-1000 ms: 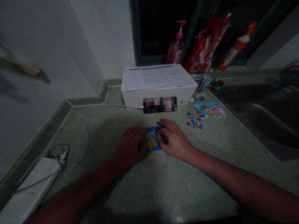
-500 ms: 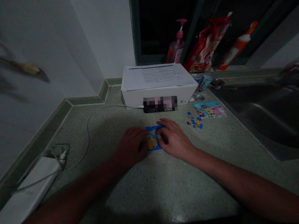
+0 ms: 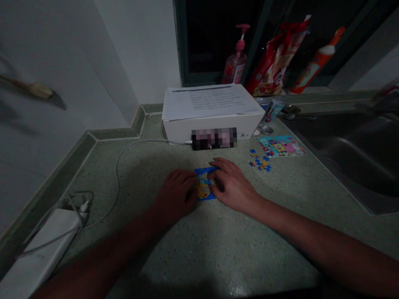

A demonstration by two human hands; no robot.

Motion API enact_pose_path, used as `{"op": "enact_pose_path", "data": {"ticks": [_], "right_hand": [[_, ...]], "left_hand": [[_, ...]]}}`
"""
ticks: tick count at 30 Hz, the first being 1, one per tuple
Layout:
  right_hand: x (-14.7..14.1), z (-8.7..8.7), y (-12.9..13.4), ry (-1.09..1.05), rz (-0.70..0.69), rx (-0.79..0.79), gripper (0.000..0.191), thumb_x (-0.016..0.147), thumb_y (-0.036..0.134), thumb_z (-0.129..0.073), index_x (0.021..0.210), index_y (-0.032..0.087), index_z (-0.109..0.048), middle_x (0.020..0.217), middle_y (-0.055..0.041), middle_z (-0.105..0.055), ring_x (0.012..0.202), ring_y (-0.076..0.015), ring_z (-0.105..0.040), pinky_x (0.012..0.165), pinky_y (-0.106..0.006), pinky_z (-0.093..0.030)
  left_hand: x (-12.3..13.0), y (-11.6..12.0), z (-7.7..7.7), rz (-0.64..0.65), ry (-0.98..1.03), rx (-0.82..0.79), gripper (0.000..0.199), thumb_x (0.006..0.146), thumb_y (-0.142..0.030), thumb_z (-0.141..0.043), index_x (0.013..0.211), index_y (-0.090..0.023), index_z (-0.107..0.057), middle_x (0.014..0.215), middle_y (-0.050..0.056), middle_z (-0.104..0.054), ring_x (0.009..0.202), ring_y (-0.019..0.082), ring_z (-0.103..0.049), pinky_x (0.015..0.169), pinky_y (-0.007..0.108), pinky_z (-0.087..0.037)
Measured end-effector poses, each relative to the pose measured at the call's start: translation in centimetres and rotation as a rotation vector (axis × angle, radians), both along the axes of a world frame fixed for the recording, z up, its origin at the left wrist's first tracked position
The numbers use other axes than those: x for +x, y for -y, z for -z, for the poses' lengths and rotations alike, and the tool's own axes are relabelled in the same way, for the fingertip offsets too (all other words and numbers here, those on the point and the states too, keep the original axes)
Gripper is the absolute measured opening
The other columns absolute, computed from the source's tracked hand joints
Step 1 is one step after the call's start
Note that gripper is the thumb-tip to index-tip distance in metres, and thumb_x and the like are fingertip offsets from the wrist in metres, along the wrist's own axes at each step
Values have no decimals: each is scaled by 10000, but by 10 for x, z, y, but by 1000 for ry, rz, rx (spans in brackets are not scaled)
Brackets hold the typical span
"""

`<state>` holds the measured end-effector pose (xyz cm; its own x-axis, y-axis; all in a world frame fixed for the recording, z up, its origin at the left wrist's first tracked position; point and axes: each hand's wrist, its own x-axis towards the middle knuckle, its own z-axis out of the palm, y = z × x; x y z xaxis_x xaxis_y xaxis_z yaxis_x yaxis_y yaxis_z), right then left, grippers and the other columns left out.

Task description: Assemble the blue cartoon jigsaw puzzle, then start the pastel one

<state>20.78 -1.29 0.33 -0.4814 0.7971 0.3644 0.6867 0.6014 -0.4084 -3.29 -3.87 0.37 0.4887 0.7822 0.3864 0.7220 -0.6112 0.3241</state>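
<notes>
Left hand [image 3: 174, 195] and right hand [image 3: 233, 183] rest on small blue jigsaw puzzle [image 3: 204, 176] on counter [image 3: 179, 268]; fingers [image 3: 222, 167] slightly curled over its edges, grip indeterminate.

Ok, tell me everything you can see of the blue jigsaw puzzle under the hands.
The blue jigsaw puzzle lies flat on the speckled green countertop, in front of a white box. It looks like printed card, with a bright blue ground and a yellow figure at its middle. The left hand rests on its left side and the right hand on its right, their fingers covering much of it, so whether it is complete cannot be told.
</notes>
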Motion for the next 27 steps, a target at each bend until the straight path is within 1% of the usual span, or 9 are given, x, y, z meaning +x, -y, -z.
{"op": "enact_pose_path", "data": {"ticks": [5,10,16,27], "right_hand": [[-1,0,0,23,7,6,168,868,164,-700,1013,207,-773,1427,-176,-699,1454,-413,-568,1210,-645,-472],[0,-1,-1,13,8,2,186,863,152,-693,1018,223,-767,1431,-164,-700,1460,-401,-563,1198,-663,-475],[0,0,-1,34,19,8,171,868,155,-706,1019,216,-759,1434,-168,-699,1465,-403,-558,1209,-651,-471],[-1,-1,0,35,13,5,179,864,145,-696,1018,204,-763,1431,-182,-701,1471,-402,-555,1208,-641,-473]], "left_hand": [[0,-1,1,20,0,37,193,957,-155,-662,1132,-194,-733,1196,116,-777,1143,288,-716,1046,531,-584],[1,0,0,7,-1,38,193,942,-155,-677,1116,-210,-741,1192,115,-781,1143,290,-723,1038,535,-592],[1,1,-3,-4,-14,0,197,952,-161,-666,1115,-230,-752,1228,100,-782,1171,293,-712,1067,539,-580],[1,0,-1,18,-25,28,151,968,-171,-662,1084,-202,-752,1211,110,-784,1155,288,-703,1060,525,-570]]}}
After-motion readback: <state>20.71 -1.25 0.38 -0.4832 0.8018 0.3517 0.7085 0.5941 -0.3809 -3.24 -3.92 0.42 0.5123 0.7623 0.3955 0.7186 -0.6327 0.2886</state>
